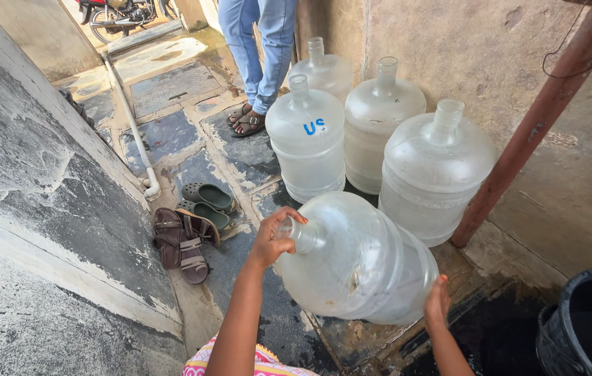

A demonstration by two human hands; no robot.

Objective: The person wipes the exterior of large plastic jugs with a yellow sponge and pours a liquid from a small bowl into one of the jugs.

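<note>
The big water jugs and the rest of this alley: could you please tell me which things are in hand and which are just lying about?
In hand: tilted jug, left hand at its neck, right hand at its base.

Lying about: four upright jugs, brown sandals, green clogs, black tub, white pipe.

A narrow passage runs between a grey, soot-streaked concrete wall [38, 188] on the left and a tan plastered wall [491, 49] on the right. The wet, patchy stone-slab floor [170, 90] stretches far into daylight.

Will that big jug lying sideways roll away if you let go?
Probably: the jug is round and on its side, steadied by both hands, left and right. It looks empty, so likely light. The floor looks wet, maybe slippery.
</note>
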